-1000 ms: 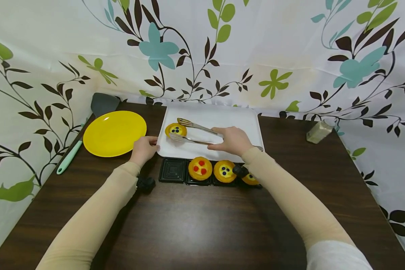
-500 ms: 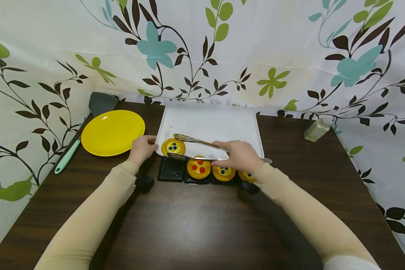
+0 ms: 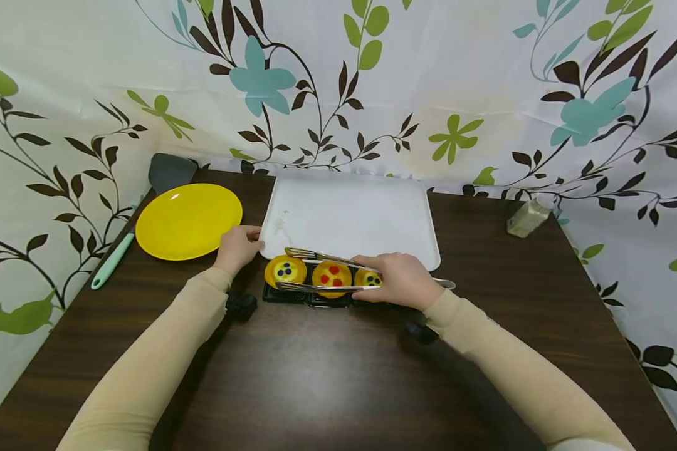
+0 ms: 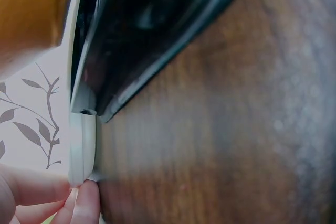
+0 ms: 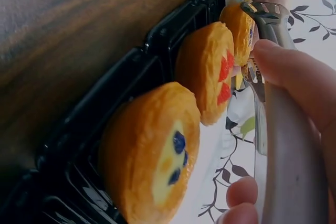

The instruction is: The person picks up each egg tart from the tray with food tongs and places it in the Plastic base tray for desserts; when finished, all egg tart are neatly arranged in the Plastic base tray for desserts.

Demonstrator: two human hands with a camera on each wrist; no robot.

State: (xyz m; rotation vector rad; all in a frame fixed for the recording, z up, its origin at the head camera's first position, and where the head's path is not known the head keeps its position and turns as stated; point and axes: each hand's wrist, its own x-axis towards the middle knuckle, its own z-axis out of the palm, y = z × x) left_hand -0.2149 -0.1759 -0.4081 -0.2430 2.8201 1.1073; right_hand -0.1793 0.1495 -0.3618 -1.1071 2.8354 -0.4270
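My right hand [image 3: 403, 279] holds metal tongs [image 5: 294, 145]. Between their tips is a custard tart with blueberry pieces [image 3: 284, 270], over the leftmost compartment of the black plastic container [image 3: 284, 295]. Beside it in the container sit a tart with red fruit pieces [image 3: 331, 275] and another blueberry tart [image 5: 157, 156]; my right hand covers the right end in the head view. With my left hand [image 3: 238, 247] I pinch the front left corner of the white tray [image 3: 361, 213]; the left wrist view shows thumb and fingers [image 4: 86, 200] at its rim.
A yellow plate [image 3: 188, 222] lies left of the tray, partly over a spatula with a mint handle [image 3: 113, 260]. Toward the back right of the dark wooden table [image 3: 327, 376] stands a shaker jar [image 3: 529, 218]. A patterned curtain [image 3: 338, 81] hangs behind.
My right hand has brought the tongs and blueberry tart forward off the tray, over the container's leftmost compartment. The left hand has stayed at the tray corner.
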